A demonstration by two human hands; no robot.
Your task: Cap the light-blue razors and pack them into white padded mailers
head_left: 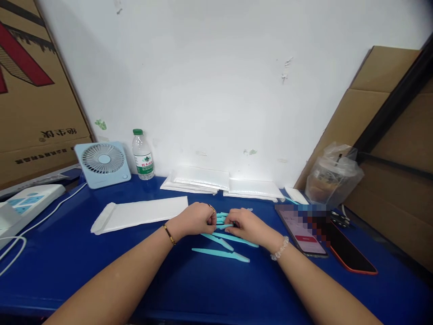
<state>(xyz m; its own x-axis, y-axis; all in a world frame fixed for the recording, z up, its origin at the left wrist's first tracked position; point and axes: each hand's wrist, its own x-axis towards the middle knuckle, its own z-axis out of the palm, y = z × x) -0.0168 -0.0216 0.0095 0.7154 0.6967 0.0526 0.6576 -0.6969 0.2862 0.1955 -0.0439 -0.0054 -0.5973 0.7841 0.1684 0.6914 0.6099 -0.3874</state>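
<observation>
Here the right hand (246,225) pinches a teal tool (222,226); left hand (198,220) hides its grip, state unclear.

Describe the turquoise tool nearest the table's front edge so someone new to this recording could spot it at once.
Start at the blue table, then find the left hand and right hand near its middle. Just in front of them lie slender turquoise tools; the one wanted has its paler tip at the right. Unlike its neighbours, it lies closest to the front edge.
</observation>
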